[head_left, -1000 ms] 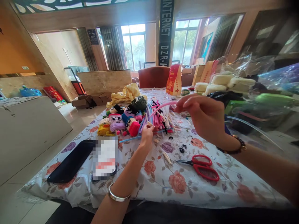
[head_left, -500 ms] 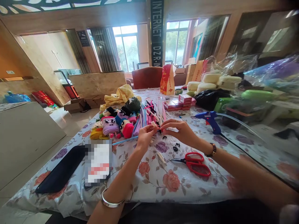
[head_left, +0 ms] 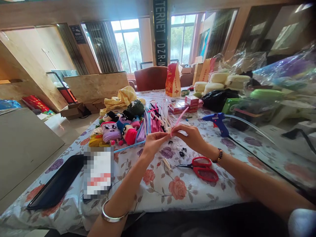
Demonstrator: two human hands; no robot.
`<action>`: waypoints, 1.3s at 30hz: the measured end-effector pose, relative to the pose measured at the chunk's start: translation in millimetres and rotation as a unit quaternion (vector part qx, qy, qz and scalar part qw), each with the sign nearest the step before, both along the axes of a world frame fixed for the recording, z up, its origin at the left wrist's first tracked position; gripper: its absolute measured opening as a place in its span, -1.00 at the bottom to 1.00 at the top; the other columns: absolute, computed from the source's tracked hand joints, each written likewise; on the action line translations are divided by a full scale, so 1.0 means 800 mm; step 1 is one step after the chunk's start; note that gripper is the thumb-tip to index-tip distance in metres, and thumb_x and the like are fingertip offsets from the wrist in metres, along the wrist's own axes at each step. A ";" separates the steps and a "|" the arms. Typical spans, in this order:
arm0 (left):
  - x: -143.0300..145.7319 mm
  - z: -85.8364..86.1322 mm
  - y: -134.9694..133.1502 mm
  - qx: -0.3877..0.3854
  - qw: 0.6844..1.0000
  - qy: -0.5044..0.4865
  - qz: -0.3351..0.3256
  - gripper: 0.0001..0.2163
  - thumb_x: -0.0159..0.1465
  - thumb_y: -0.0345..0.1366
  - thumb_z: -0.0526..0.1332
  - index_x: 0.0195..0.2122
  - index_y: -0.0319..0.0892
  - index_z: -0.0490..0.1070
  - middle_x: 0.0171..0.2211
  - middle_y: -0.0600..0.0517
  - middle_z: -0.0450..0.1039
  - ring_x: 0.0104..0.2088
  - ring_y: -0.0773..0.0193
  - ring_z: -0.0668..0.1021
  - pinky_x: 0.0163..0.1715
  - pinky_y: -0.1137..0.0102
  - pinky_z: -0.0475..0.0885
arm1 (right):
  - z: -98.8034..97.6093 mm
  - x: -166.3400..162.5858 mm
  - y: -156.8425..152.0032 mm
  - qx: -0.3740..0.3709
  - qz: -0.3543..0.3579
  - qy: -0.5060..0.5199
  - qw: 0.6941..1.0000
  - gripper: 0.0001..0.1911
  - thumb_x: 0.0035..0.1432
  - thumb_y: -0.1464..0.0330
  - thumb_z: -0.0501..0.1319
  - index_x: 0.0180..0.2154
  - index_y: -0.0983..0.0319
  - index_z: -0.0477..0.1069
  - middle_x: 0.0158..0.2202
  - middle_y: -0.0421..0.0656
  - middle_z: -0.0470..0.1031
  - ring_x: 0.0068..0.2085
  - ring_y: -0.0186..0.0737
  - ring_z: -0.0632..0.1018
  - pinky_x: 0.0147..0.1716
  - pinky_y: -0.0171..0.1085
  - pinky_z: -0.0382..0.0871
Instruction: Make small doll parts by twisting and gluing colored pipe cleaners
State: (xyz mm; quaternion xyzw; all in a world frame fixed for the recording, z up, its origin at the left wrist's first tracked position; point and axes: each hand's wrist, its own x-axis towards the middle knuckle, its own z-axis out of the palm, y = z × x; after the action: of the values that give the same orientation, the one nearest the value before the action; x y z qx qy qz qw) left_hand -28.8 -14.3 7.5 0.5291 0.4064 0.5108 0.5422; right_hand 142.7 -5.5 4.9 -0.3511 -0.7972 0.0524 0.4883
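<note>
Both my hands meet above the middle of the table, fingertips almost touching. My left hand pinches a short cream fuzzy piece, mostly covered by the fingers. In my right hand a pink pipe cleaner is pinched, its free end slanting up and away; its lower end lies at the cream piece. Just beyond are bundled pipe cleaners in several colours. Red-handled scissors lie in front of my right wrist, near small black bits and cream scraps.
Yarn-like dolls sit to the left. A blue glue gun with its cord rests at the right. A black phone-like slab lies front left. Behind stand small red boxes, a red paper bag and cream rolls.
The pink pipe cleaner now sticks up clearly from my right hand. My hands have stayed together at the cream piece. The camera view has tilted and shifted slightly.
</note>
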 end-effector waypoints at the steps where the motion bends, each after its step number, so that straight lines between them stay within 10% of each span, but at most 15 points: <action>1: 0.001 0.000 0.000 0.004 1.000 -0.009 -0.001 -0.75 -0.15 -0.21 0.45 -0.45 -0.22 0.58 -0.46 -0.03 0.56 -0.43 0.30 0.53 -0.30 0.41 0.39 | 0.000 0.000 -0.002 0.008 -0.001 -0.002 1.000 -0.92 0.16 0.36 0.20 -0.34 0.19 0.47 -0.33 -0.17 0.58 -0.32 -0.27 0.56 -0.27 -0.28 0.42; 24: 0.003 -0.010 0.008 0.004 0.992 -0.083 -0.091 -0.69 -0.12 -0.22 0.44 -0.35 -0.20 0.50 -0.42 0.06 0.48 -0.44 0.43 0.47 -0.36 0.52 0.38 | -0.001 -0.001 -0.017 0.078 0.004 0.008 0.997 -0.95 0.18 0.36 0.19 -0.30 0.16 0.43 -0.25 -0.16 0.58 -0.24 -0.26 0.58 -0.22 -0.28 0.46; 39: 0.007 -0.001 -0.004 0.045 0.997 -0.053 -0.016 -0.74 -0.11 -0.24 0.43 -0.42 -0.26 0.51 -0.45 0.00 0.54 -0.41 0.28 0.57 -0.22 0.34 0.47 | -0.005 0.002 -0.013 0.067 -0.046 -0.012 0.997 -0.93 0.17 0.37 0.18 -0.32 0.17 0.44 -0.33 -0.17 0.55 -0.30 -0.26 0.55 -0.28 -0.28 0.43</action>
State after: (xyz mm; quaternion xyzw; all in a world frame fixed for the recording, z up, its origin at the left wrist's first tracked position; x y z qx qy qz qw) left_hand -22.9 -17.9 6.3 0.5316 0.3447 0.5472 0.5469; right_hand 144.3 -16.2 0.9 -0.3543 -0.7877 -0.0280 0.5032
